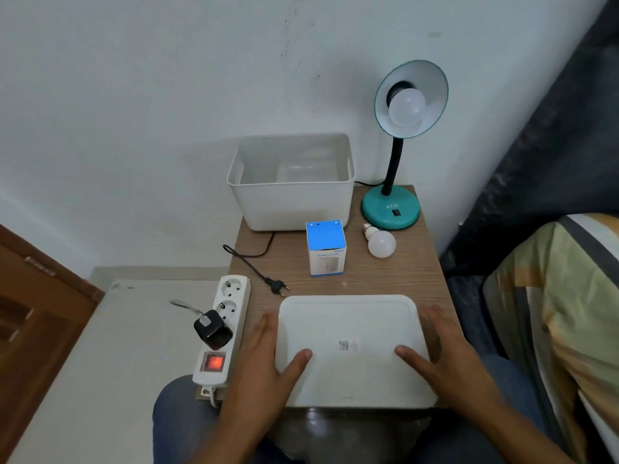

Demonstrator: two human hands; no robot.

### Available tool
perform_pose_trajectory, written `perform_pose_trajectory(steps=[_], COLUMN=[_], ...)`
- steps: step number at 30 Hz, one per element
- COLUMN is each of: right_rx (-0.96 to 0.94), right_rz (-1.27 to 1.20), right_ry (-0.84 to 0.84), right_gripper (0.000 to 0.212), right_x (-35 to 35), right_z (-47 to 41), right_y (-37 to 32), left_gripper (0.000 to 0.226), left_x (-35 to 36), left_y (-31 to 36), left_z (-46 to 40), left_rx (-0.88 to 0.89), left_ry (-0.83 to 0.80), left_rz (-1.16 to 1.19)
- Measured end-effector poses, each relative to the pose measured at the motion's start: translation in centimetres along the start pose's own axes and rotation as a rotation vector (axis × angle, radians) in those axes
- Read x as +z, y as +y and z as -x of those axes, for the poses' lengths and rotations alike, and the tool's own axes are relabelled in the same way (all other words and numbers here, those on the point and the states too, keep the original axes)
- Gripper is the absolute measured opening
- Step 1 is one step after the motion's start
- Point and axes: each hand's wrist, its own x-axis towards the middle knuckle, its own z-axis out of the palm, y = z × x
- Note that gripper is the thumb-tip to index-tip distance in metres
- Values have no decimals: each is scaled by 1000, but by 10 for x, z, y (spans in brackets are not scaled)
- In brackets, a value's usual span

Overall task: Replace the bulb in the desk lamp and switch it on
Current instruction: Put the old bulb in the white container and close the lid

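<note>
A teal desk lamp (pixel 390 209) stands at the far right of the small wooden table (pixel 395 276). A white bulb (pixel 407 107), unlit, sits in its upturned shade. A loose white bulb (pixel 381 242) lies on the table in front of the lamp base. The lamp's black plug (pixel 278 287) lies unplugged on the table. My left hand (pixel 268 360) and my right hand (pixel 438 346) rest on the left and right sides of a white tray (pixel 351 329) at the near edge, thumbs on top.
A white bin (pixel 291 202) stands at the back of the table. A blue and white box (pixel 325 247) stands mid-table. A white power strip (pixel 222 329) with a lit red switch and a black adapter lies along the left edge. Bedding is on the right.
</note>
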Motion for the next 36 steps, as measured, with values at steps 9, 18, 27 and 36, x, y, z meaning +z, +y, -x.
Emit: perform_pose_trajectory(steps=[9,18,27,36], right_rx=[-9,140,70,-214], right_rz=[29,119,-44,-123], right_ry=[77,-35,1,90], right_gripper=[73,67,62,60], right_x=[-19,-4,-26,-78], right_z=[-113,-177,-173,-186], right_y=[-35,-49,-81,-174], left_gripper=[80,91,116,119], left_x=[-63,-101,-109,-102], left_y=[36,32,8,-2], left_z=[-123,-222,-268,-272], left_rx=[34,32,-155,-194], left_ry=[198,213,133,151], left_rz=[74,1,-24,234])
